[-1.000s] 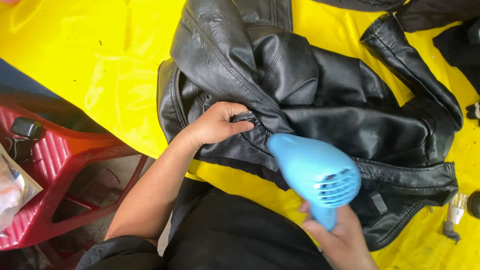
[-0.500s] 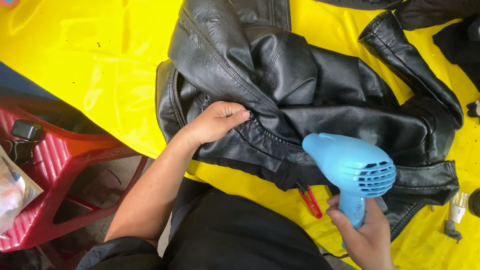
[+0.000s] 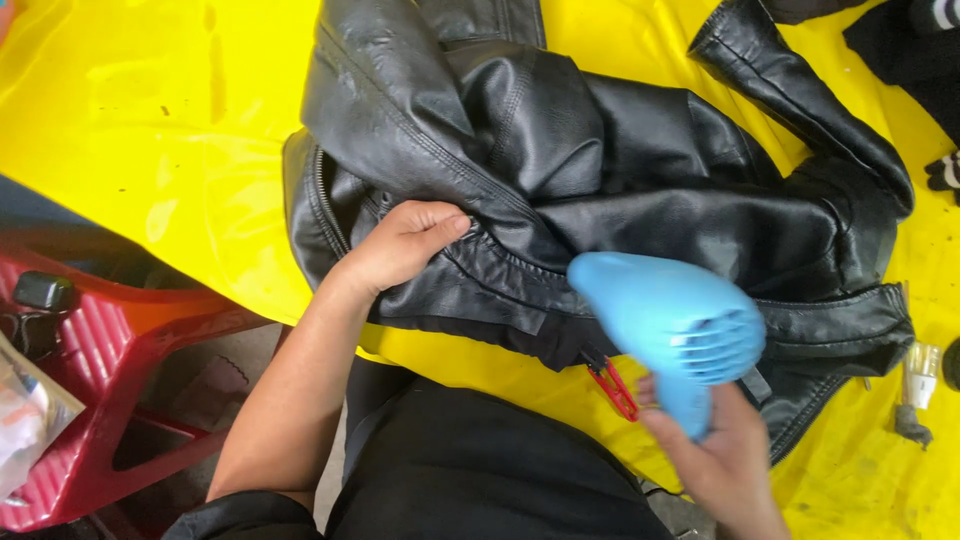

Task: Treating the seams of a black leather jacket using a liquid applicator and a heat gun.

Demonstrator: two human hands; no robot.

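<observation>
A black leather jacket (image 3: 620, 180) lies crumpled on a yellow sheet (image 3: 150, 150). My left hand (image 3: 400, 245) presses down on a folded seam of the jacket near its lower edge, fingers curled over the leather. My right hand (image 3: 715, 455) grips the handle of a light blue hair dryer (image 3: 670, 315), whose nozzle points left at the seam just beside my left hand. A red-handled tool (image 3: 612, 385) pokes out from under the jacket's hem below the dryer.
A red plastic stool (image 3: 110, 370) stands at the lower left with a small black item (image 3: 42, 291) on it. A small bottle (image 3: 918, 365) lies on the sheet at the right edge. Dark fabric (image 3: 900, 50) sits at the top right corner.
The hair dryer swung right and then back left toward the seam. My left hand stayed on the jacket with little movement.
</observation>
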